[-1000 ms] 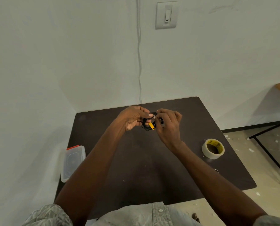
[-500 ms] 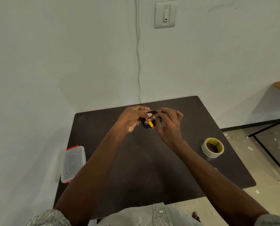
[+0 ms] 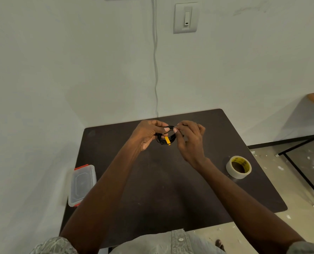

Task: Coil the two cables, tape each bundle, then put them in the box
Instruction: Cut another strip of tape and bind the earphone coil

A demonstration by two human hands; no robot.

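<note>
You're holding the coiled black cable up above the far middle of the counter, both hands meeting over it. Your left hand is curling its fingers round the left side of the bundle, thumb pressing onto the top of the loops. Your right hand is pinching the top right of the coil between thumb and forefinger, the other fingers arching loosely behind. A short yellow tab is showing on the front of the bundle, hanging between your two hands; whether it is tape or part of the cable, you can't tell from here.

The tape roll is lying flat near the right edge of the counter, well apart from your hands, its yellow-printed core facing up. The clear box with the red clips is sitting at the left edge, lid on, partly overhanging that edge. Only one cable bundle is showing.

Behind the counter, a thin white cord is running down the wall, and a light switch is sitting high to its right.
</note>
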